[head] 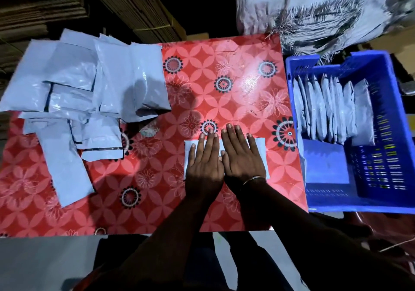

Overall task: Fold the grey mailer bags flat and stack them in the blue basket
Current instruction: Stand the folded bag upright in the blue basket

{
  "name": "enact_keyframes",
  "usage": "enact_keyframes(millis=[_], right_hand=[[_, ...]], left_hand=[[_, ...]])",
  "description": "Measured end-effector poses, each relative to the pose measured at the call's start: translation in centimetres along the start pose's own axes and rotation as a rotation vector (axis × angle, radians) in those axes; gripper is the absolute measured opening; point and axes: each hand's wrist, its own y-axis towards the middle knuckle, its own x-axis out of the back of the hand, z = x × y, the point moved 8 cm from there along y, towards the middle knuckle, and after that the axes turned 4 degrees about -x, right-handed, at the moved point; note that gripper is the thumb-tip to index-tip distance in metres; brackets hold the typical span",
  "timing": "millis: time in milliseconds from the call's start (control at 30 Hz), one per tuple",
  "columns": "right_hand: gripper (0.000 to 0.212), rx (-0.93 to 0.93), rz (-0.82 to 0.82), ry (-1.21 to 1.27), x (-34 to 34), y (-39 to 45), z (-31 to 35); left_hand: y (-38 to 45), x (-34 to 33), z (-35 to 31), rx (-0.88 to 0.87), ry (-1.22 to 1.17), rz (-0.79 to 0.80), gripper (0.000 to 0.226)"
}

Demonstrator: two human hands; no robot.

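Pressing down side by side, the left hand (203, 156) and right hand (241, 153) lie flat with fingers straight on a folded grey plastic mailer bag (260, 143) near the counter's (224, 70) front edge, gripping nothing. A loose heap of unfolded grey mailer bags (89, 88) covers the counter's left side. The blue slatted plastic basket (336, 201) stands just off the right edge, with a row of folded bags (332, 111) on edge at its far end. My worry: slick plastic may spring open once the palms lift, or slide on the glossy red flowered cover (157, 189).
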Motion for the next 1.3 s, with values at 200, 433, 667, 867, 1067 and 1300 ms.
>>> enact_keyframes(millis=[200,433,667,867,1067,1300], right_hand=[[0.062,0.010,0.012,-0.011,-0.4,0.1,-0.1],[0.062,0.010,0.008,-0.006,-0.2,0.2,0.0],[0.062,0.015,0.008,0.010,-0.2,0.3,0.0],[0.062,0.032,0.032,-0.016,0.0,0.1,-0.3],[0.069,-0.039,0.048,-0.040,0.7,-1.1,-3.0],[0.072,-0.114,0.016,-0.030,1.9,-2.8,-7.1]], left_hand=[[0.3,-0.4,0.0,0.004,0.015,0.052,0.056],[0.4,-0.8,0.1,0.033,0.055,0.114,0.057],[0.3,-1.4,0.4,0.052,0.118,0.185,0.061],[0.3,-1.3,0.6,0.044,0.120,0.228,0.063],[-0.2,-0.7,1.8,0.036,0.045,0.227,0.067],[-1.4,-1.4,5.0,0.080,0.032,0.269,0.079]])
